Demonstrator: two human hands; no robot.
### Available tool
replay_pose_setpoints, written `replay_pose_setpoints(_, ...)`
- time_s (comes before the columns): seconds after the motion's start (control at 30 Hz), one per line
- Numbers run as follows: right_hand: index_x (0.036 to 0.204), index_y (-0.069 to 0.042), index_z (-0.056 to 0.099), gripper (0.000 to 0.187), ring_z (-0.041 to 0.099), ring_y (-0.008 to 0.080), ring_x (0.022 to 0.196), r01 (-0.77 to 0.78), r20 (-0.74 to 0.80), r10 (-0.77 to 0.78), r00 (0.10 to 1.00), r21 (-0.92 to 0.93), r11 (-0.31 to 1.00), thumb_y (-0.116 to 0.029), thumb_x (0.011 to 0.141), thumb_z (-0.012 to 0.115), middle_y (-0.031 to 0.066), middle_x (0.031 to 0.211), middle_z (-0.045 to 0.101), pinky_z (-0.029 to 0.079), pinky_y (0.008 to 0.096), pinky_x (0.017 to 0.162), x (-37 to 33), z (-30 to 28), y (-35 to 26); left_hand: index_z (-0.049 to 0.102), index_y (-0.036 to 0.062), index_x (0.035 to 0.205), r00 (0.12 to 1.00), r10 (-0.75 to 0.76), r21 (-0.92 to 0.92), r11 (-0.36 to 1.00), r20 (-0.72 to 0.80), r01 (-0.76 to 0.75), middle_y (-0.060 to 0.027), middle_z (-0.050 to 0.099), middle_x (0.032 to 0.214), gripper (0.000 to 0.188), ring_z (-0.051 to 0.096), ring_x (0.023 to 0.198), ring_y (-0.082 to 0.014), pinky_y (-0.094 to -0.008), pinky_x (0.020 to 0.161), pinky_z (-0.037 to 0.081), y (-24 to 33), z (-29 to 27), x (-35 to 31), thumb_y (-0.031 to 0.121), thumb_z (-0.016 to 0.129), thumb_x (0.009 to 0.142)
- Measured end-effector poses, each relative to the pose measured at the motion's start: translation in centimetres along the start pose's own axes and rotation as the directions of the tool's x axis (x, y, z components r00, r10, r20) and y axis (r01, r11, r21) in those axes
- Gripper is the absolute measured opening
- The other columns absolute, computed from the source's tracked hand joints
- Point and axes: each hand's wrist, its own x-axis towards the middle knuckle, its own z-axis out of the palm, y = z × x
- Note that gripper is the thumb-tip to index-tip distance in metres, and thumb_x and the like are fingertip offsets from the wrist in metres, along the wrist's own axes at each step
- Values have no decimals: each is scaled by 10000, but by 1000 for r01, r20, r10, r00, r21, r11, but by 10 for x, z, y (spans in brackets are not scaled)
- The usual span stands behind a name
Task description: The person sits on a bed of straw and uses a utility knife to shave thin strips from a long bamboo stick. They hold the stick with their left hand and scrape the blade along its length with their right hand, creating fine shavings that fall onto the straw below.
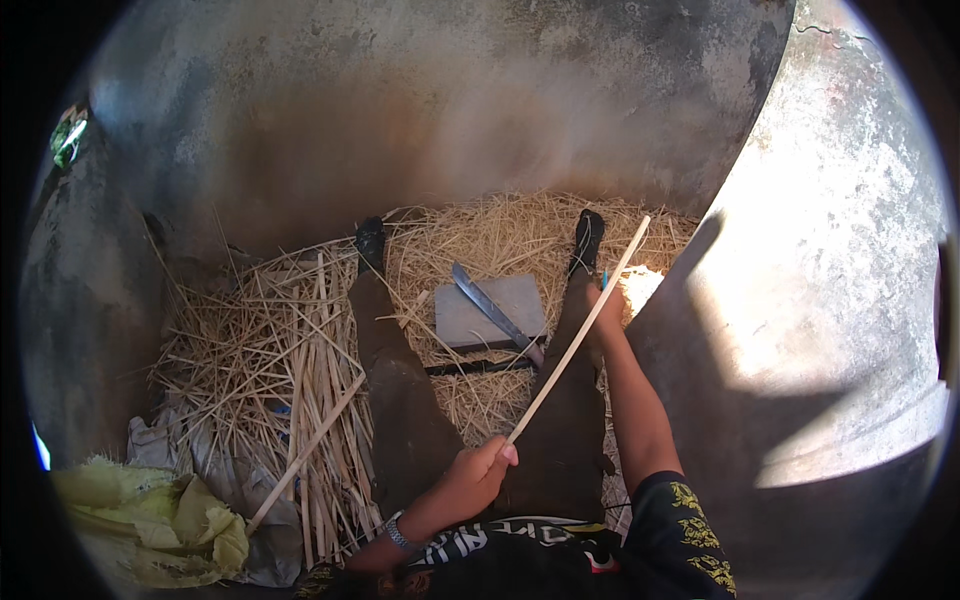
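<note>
Left hand (478, 472) and right hand (603, 300) gripping bamboo strip (575, 338), machete (495, 312) on block (490, 310) between legs

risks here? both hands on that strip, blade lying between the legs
1. The big knife lies bare on the grey block between the legs; a shifting knee or reaching hand could meet its edge.
2. The thin strip, gripped by the left hand and right hand, could bow and snap or splinter.
3. Loose straw could hide dropped tools.
</note>
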Motion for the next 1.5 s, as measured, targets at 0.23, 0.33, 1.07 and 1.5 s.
replay_pose_setpoints(0.23, 926, -151, 761, 255, 710, 366, 775, 669, 659, -337, 672, -344, 659, -312, 736, 708, 162, 839, 719, 565, 487, 734, -155, 1, 0, 584, 54, 962, 976, -190, -369, 904, 102, 215, 59, 422, 700, 348, 365, 617, -25, -212, 560, 324, 7, -11, -5, 326, 408, 1091)
replay_pose_setpoints(0.33, 886, -139, 754, 217, 711, 356, 755, 642, 664, -243, 708, -460, 613, -277, 730, 692, 158, 827, 718, 565, 486, 715, -137, 24, 19, 574, 57, 972, 975, -210, -347, 911, 70, 221, 67, 391, 698, 333, 326, 600, -16, -195, 538, 278, 12, -12, -16, 328, 419, 1090)
replay_pose_setpoints(1.07, 663, -107, 593, 191, 644, 265, 526, 809, 239, -793, 561, 44, 586, -193, 782, 715, 85, 610, 634, 473, 385, 450, -239, -3, -89, 544, -26, 956, 804, 326, 611, 789, -497, 59, -216, 591, 857, 171, 578, 703, -417, -487, 622, 447, -6, -6, 0, 111, 468, 1024)
replay_pose_setpoints(1.5, 709, -82, 615, 89, 674, 302, 547, 639, 67, -663, 746, -355, 682, -147, 771, 616, 131, 653, 666, 503, 438, 476, -140, 17, -109, 504, -16, 915, 831, 260, 596, 796, -492, 104, -285, 576, 708, 156, 597, 688, -482, -527, 570, 427, 1, -1, 9, 92, 468, 1021)
